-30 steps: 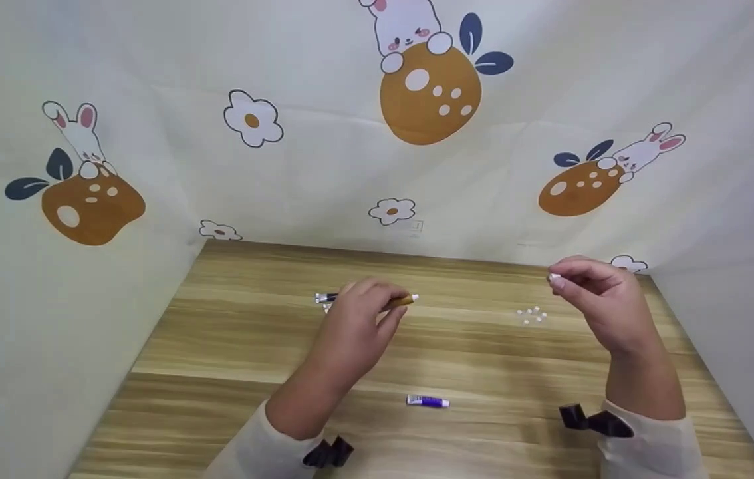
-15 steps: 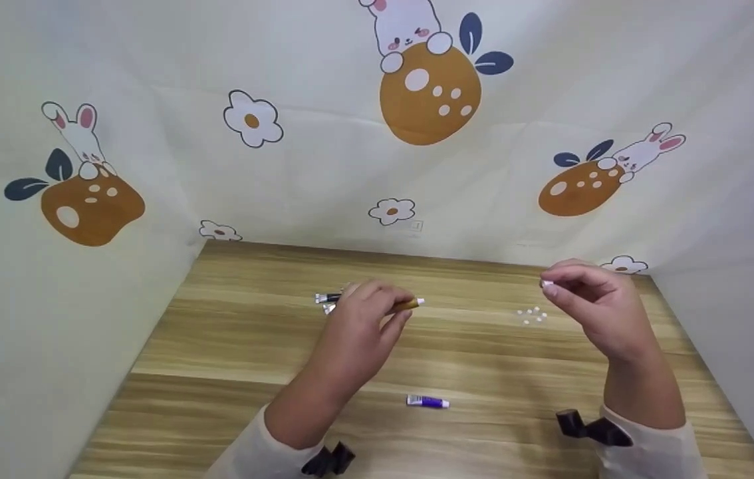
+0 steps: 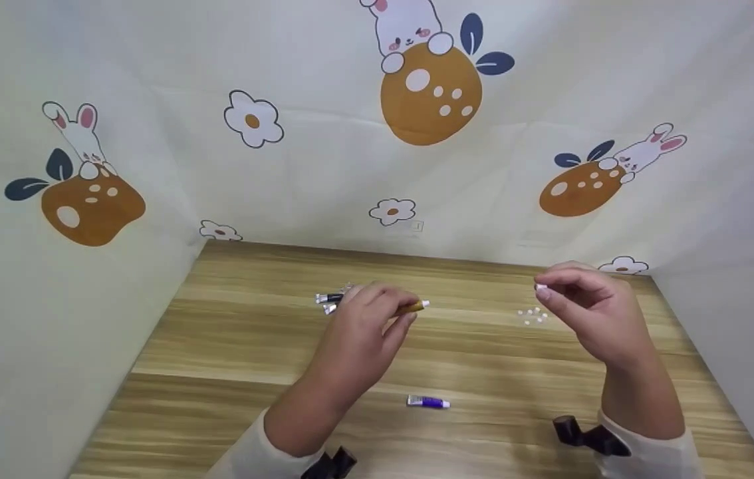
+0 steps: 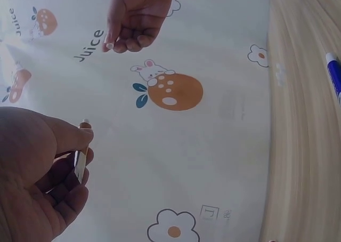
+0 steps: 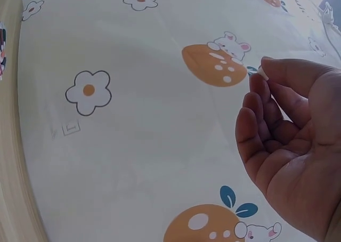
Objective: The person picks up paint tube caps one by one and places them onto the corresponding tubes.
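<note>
My left hand (image 3: 367,326) pinches a small ochre paint tube (image 3: 411,307) between thumb and fingers, above the table. The tube's white tip points right, toward my other hand; in the left wrist view the ochre tube (image 4: 81,159) shows a silvery lower part. Across from it, my right hand (image 3: 600,316) holds a tiny white cap (image 3: 541,288) between thumb and index finger. The right wrist view shows that cap (image 5: 262,71) at the fingertips, with the other fingers curled loosely. Tube and cap are apart.
Several small white caps (image 3: 527,322) lie on the wooden table (image 3: 231,346) below my right hand. A purple-blue paint tube (image 3: 429,402) lies nearer me. A black tube (image 3: 330,298) and other tubes are partly hidden behind my left hand. Patterned cloth (image 3: 324,173) surrounds the table.
My left hand has drifted slightly right and toward me with the ochre tube. My right hand has moved left and a little lower with the cap, so the gap between them is smaller.
</note>
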`<action>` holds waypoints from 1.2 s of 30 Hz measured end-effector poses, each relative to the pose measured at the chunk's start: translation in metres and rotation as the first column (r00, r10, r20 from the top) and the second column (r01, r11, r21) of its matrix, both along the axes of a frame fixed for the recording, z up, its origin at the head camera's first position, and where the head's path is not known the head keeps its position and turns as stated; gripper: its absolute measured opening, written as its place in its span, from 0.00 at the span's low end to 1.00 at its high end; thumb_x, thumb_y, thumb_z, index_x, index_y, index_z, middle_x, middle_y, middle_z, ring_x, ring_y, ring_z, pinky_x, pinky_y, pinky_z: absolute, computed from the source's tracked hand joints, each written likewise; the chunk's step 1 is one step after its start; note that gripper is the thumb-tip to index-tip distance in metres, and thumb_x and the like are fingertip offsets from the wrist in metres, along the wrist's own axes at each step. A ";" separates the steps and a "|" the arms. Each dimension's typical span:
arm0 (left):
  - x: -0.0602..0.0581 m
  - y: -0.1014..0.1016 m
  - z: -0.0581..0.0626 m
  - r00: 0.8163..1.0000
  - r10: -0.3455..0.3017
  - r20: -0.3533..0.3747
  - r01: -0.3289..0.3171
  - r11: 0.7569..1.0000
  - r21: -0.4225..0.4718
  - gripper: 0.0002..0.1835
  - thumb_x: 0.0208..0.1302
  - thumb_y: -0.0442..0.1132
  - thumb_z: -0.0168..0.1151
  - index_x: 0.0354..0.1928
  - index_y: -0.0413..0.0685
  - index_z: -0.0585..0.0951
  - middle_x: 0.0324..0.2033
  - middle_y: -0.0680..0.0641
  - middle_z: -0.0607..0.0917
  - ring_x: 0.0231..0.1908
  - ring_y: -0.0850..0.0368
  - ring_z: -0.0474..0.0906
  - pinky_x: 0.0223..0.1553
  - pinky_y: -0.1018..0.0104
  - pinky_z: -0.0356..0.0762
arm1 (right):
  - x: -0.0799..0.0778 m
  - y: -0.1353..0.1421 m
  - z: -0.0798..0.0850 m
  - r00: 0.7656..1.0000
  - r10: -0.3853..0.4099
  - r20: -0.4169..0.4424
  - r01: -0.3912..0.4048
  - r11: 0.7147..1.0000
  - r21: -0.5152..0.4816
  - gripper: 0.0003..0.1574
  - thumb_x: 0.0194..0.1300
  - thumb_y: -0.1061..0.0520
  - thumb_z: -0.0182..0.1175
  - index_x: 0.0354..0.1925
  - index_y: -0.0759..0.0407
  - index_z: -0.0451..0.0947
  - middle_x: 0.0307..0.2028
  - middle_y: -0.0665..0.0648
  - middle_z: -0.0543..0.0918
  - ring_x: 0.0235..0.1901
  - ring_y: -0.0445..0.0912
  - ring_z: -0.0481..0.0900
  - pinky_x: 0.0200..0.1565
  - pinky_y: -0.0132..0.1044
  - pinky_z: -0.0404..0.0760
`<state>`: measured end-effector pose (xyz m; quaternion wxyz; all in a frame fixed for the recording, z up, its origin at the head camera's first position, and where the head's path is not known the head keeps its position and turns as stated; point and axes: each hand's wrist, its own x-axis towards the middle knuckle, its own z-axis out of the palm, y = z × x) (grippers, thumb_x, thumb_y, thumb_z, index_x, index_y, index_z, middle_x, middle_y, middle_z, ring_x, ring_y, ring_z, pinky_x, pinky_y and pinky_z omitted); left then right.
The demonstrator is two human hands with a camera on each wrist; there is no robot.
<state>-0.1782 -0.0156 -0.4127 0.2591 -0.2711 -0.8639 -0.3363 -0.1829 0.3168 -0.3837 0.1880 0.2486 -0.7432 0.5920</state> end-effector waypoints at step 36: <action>0.013 0.003 0.006 0.989 -0.061 -0.132 0.065 0.998 0.027 0.08 0.69 0.42 0.75 0.48 0.56 0.90 0.42 0.59 0.90 0.47 0.62 0.84 0.56 0.62 0.78 | 0.020 -0.025 0.002 0.985 0.108 -0.135 -0.098 0.992 0.081 0.20 0.58 0.85 0.63 0.44 0.72 0.87 0.43 0.54 0.88 0.41 0.40 0.84 0.43 0.25 0.84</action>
